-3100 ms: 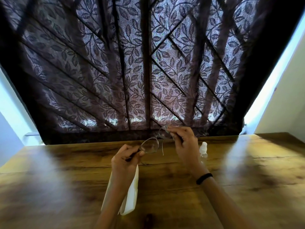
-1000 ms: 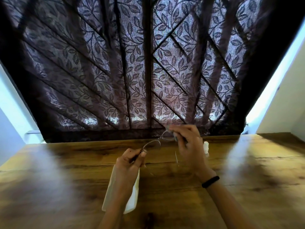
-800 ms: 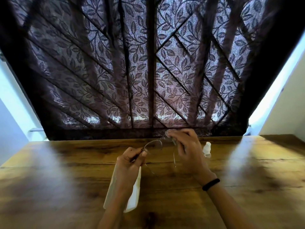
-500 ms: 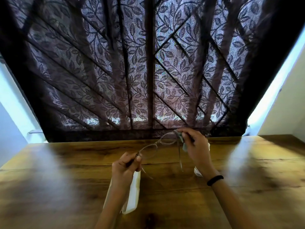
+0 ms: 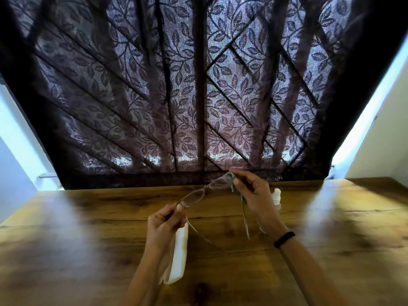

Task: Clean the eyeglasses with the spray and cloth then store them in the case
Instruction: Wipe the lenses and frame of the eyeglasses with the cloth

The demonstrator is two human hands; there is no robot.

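Compared with three seconds ago, the hands have drawn apart and the eyeglasses (image 5: pixel 199 193) are stretched out between them, sloping up from left to right. Before, the two hands sat close together with one lens facing the camera. The cloth (image 5: pixel 230 180), not visible then, now shows as a small grey-green wad. Over the last half second almost nothing has shifted.

The left hand (image 5: pixel 166 220) pinches the left end of the frame at the hinge between thumb and curled fingers. The right hand (image 5: pixel 254 193) grips the cloth and presses it on the right lens, fingers bent around it. The frame is thin dark metal with oval clear lenses. Both slim temples hang open below it, above the middle of the worktop (image 5: pixel 88 239).

The case (image 5: pixel 179 253) is a flat, white, oblong piece. It lies on the worktop near the middle of the front edge, partly under the left forearm. The spray bottle (image 5: pixel 276 195) is small, pale and round-shouldered. It stands toward the rear edge and is mostly hidden behind the right hand. A narrow black wristband (image 5: pixel 284 239) circles the right wrist.

The worktop is glossy brown wood with dark grain streaks and pale reflected patches. Behind its rear edge hangs a sheer dark curtain (image 5: pixel 198 85) woven with a leaf-and-vine pattern. Light comes through it.
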